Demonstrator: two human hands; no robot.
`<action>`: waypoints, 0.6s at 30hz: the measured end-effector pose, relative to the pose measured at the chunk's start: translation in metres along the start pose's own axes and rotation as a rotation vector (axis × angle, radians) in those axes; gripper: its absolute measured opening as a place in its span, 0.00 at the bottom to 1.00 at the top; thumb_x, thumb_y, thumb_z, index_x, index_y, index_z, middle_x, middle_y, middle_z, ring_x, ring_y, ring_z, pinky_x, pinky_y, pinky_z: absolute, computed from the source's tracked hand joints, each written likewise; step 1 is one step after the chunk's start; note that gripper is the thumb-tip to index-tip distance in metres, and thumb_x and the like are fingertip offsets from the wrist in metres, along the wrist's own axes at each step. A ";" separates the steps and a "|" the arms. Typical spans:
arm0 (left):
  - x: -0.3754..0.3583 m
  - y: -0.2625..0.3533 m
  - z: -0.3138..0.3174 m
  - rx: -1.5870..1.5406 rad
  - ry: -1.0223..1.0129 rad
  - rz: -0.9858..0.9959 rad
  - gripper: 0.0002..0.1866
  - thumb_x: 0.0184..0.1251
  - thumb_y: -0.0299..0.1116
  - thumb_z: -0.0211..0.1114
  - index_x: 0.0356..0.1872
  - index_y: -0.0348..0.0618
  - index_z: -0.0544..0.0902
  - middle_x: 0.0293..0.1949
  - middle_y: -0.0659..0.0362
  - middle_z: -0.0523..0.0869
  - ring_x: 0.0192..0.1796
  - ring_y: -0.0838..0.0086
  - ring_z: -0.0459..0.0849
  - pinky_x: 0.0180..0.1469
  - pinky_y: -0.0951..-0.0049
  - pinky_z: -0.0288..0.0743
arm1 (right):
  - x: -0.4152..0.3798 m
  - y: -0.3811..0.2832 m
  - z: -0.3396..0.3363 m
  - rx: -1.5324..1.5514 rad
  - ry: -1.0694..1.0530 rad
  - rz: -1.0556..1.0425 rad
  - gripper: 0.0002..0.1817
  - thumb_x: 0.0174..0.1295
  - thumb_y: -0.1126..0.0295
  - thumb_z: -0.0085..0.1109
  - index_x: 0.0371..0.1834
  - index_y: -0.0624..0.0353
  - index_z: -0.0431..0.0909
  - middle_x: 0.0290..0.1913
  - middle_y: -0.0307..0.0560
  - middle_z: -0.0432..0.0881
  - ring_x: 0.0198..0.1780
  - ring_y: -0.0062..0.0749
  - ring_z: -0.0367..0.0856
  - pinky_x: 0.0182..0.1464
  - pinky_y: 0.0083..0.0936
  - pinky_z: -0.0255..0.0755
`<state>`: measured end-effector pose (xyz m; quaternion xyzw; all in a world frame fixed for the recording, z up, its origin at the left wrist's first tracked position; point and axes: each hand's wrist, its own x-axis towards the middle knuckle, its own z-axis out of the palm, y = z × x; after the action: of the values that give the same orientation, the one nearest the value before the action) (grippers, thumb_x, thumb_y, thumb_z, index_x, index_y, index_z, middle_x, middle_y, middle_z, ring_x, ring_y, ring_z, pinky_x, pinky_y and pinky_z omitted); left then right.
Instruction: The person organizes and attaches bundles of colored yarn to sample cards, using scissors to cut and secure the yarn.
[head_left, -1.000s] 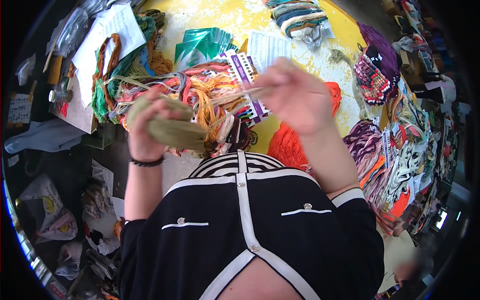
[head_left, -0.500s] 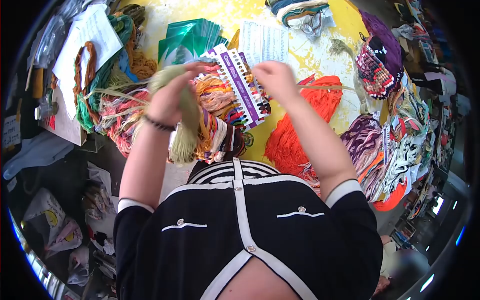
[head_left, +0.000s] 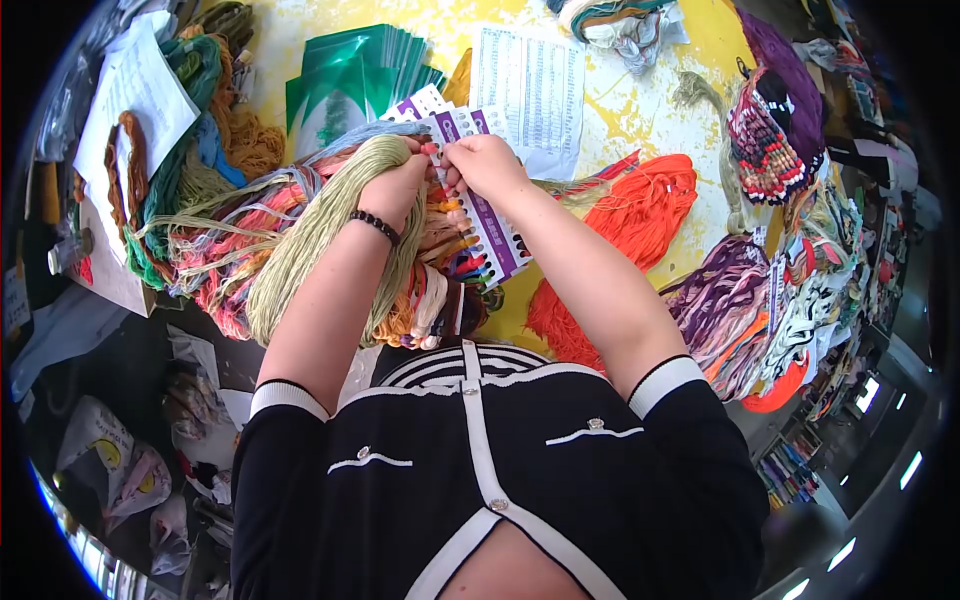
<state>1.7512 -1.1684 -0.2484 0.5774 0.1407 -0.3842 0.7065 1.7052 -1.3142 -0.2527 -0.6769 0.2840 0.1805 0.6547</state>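
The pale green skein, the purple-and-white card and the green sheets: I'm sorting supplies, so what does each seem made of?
Pale green skein: thread, perhaps cotton, softly lustrous; fine loose strands show.

Purple-and-white card: probably smooth paperboard; it looks flat, straight-edged and printed.

Green sheets: possibly plastic film or coated paper; they look thin, with a glossy sheen.

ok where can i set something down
Bare tabletop shows between the printed sheet and the orange skein, and beyond the green packets. It is crowded around the left hand and right hand: pale green hank, mixed threads, purple-striped cards.
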 end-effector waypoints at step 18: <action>0.027 -0.024 -0.036 0.697 -0.016 0.159 0.08 0.59 0.24 0.65 0.38 0.41 0.76 0.33 0.63 0.80 0.34 0.81 0.78 0.38 0.79 0.73 | -0.004 -0.002 0.006 -0.635 0.090 -0.332 0.14 0.62 0.64 0.46 0.31 0.63 0.78 0.30 0.55 0.83 0.33 0.49 0.82 0.39 0.40 0.74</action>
<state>1.7612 -1.1461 -0.2939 0.7898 -0.0500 -0.3575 0.4959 1.7039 -1.3080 -0.2495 -0.8907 0.1285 0.1209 0.4190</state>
